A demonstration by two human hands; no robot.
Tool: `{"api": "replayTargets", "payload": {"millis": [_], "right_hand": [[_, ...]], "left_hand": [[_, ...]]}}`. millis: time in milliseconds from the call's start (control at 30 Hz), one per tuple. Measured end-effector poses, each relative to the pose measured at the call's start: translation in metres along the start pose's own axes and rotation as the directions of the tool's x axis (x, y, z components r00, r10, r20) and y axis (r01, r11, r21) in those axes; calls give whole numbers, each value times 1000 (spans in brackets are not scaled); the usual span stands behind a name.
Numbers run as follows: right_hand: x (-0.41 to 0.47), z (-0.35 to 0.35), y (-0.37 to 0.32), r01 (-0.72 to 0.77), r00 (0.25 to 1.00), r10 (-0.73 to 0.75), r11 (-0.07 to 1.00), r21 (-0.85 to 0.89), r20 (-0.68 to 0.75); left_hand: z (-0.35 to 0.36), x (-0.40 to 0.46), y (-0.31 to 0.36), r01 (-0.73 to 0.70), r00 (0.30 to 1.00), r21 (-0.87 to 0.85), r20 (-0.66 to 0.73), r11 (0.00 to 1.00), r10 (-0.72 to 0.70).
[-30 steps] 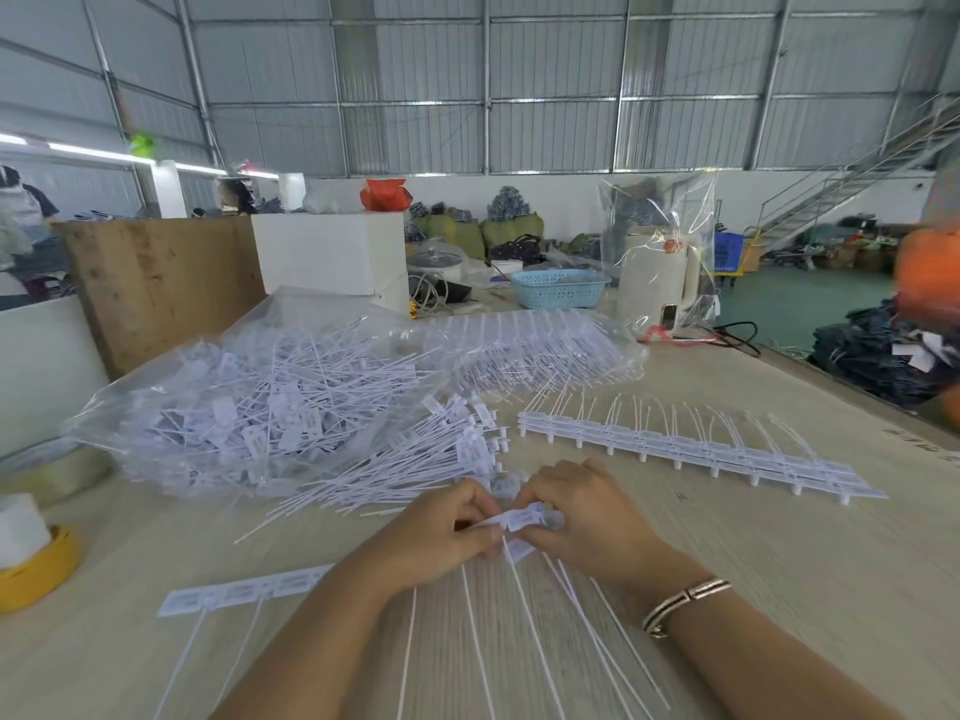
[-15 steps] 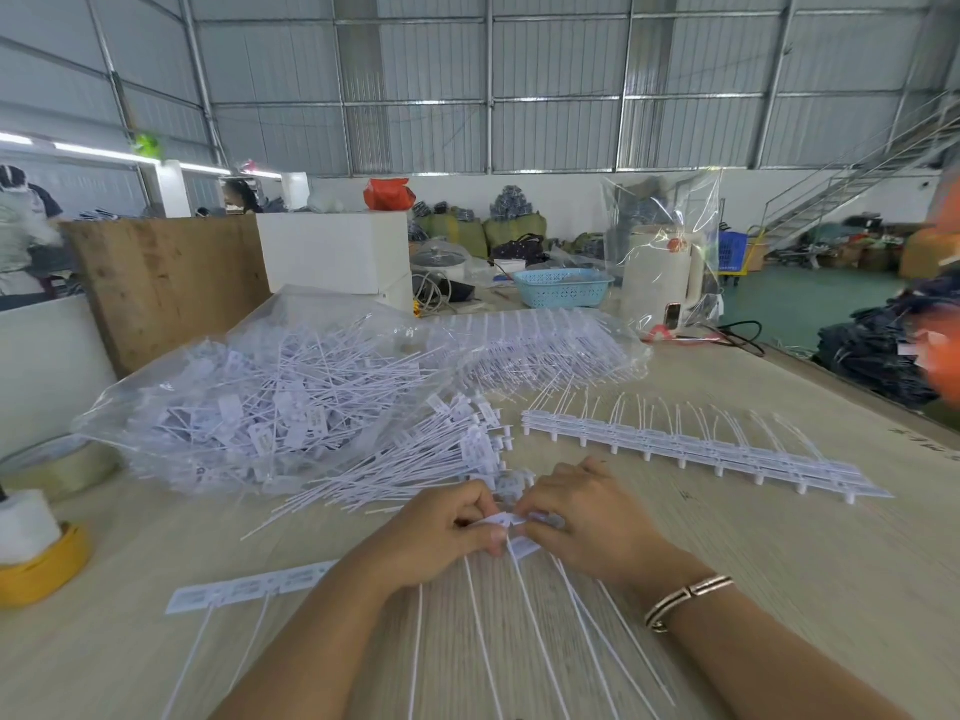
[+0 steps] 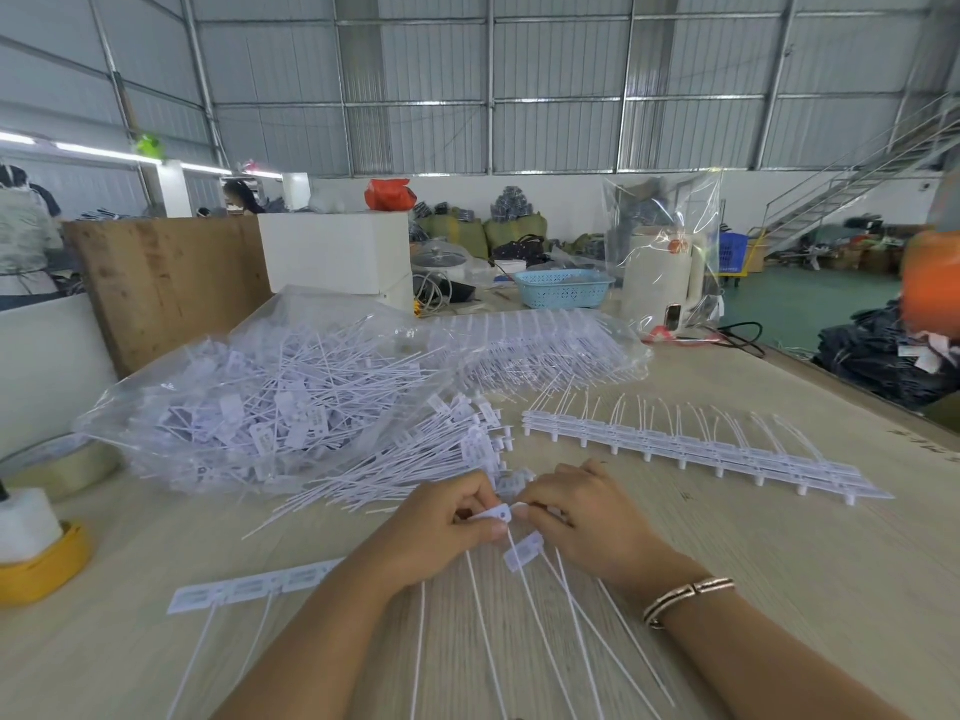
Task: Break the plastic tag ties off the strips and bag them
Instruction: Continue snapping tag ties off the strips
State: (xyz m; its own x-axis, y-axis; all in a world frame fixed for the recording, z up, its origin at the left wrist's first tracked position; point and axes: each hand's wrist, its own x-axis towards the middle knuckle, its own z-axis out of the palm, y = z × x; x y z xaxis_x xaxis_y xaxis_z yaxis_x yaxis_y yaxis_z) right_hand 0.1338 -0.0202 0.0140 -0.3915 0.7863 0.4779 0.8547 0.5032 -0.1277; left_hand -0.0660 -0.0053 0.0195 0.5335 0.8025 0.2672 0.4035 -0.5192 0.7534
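your two hands meet at the middle of a pale wooden table (image 3: 779, 553). your left hand (image 3: 441, 532) and right hand (image 3: 587, 517) sit close together, each pinching a white plastic tag tie (image 3: 498, 514) between thumb and fingers, its thin tail running back toward you. another tag head (image 3: 522, 550) hangs just below it. a short strip (image 3: 254, 589) lies flat by your left forearm. a pile of loose ties (image 3: 415, 459) lies just beyond your hands, spilling from a clear plastic bag (image 3: 249, 407) full of ties. stacked unbroken strips (image 3: 691, 449) lie to the right. a bracelet (image 3: 685, 597) circles your right wrist.
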Motion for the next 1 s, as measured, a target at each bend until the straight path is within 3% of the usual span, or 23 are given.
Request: {"api": "replayTargets", "payload": {"millis": [200,400,500,567,600,667,833,933,1000], "right_hand": [[1,3,-5,-65,991,86,977,202,-98],[2,5,-9,-111,984,157,902,416,-79],[3,3,-8,-195,948,309,759,621,-80],[1,-5,5,-248,861,495,611,751,-119],[-3,-9,13,-257,842,519,630,733,-151],[-11,-14,22,-264,883,443,746,611,-159],[-2,-6,0,-63,997,70,950,306,-12],[3,-2,-7,22,997,-31,994,109,75],[-1,-3,-6,43,994,-51,996,80,98]], "left_hand": [[-1,2,1,1,999,-48,-35,999,-3],[-4,3,1,15,999,-78,-31,997,-17],[-4,1,1,25,1000,-80,-11,996,-25],[-4,-2,2,29,999,-59,33,998,-27],[-4,-2,2,34,999,-60,32,998,-32],[-6,-2,1,42,999,-88,-19,995,-44],[-9,-2,-3,35,997,-185,-59,982,-47],[-7,-2,-3,38,998,-178,-51,983,-47],[-6,-2,-4,48,998,-144,-22,988,-52]]}}
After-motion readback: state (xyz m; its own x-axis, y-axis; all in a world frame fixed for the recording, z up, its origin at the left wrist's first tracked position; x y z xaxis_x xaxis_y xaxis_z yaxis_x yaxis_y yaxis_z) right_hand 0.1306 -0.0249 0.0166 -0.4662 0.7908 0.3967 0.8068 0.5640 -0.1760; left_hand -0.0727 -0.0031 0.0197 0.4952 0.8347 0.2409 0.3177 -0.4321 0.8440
